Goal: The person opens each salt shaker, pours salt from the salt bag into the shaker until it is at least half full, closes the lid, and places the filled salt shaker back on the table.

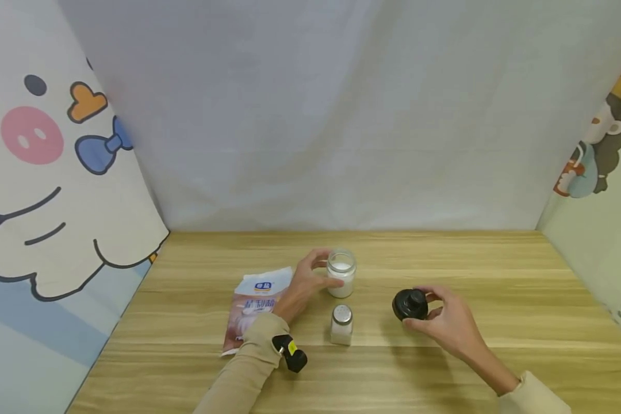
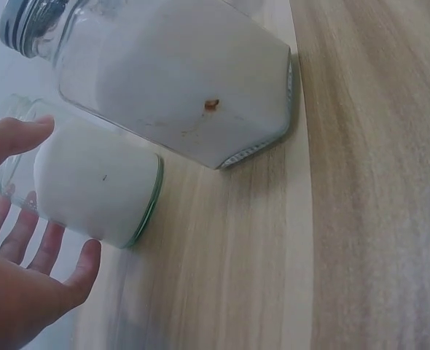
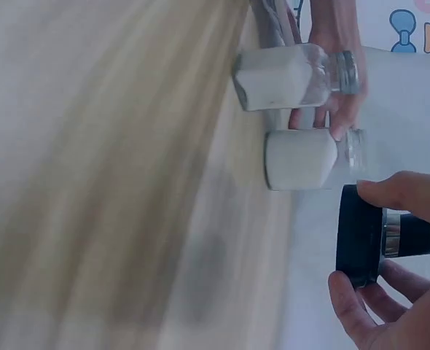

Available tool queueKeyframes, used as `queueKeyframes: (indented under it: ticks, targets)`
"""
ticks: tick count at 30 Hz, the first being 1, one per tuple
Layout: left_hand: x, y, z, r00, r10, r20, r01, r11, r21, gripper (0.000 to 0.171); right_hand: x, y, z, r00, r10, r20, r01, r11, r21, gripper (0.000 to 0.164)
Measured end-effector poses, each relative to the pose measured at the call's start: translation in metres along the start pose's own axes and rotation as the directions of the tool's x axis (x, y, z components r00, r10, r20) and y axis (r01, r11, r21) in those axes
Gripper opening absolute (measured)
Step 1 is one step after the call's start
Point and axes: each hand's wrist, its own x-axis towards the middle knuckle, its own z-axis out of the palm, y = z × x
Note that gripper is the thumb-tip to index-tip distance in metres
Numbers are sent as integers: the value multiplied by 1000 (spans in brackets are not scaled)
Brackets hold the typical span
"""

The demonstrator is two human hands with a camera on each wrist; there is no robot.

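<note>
My left hand (image 1: 304, 283) is around an uncapped glass jar (image 1: 343, 287) of white powder, thumb in front and fingers at the far side. The left wrist view shows the thumb by the neck of the jar (image 2: 91, 179). To the right, my right hand (image 1: 452, 325) pinches a black lid (image 1: 410, 305) with a raised knob between thumb and fingers, above the table. In the right wrist view the lid (image 3: 361, 237) has a shiny band. A glass shaker (image 1: 341, 326) with a perforated metal top stands nearer me than the jar, also holding white contents.
A printed bag (image 1: 259, 296), white and brownish, lies on the wooden table (image 1: 497, 264) at the left, partly under my left forearm. A pale cloth (image 1: 341, 115) hangs behind the table. Cartoon-printed panels (image 1: 46, 241) stand at both sides.
</note>
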Motion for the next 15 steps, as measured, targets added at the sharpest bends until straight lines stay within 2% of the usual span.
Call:
queueKeyframes:
  ticks: [7, 10, 15]
  targets:
    - [-2, -3, 0, 1000, 0, 7, 0, 1000, 13, 68, 36, -9, -1, 987, -142, 79, 140, 990, 25, 58]
    - [-2, -5, -1, 1000, -16, 13, 16, 1000, 20, 68, 53, -14, 1, 979, -174, 101, 170, 984, 47, 58]
    - [-3, -3, -3, 999, -2, 43, 1, 1000, 13, 64, 78, -27, 9, 970, -206, 130, 198, 977, 74, 60]
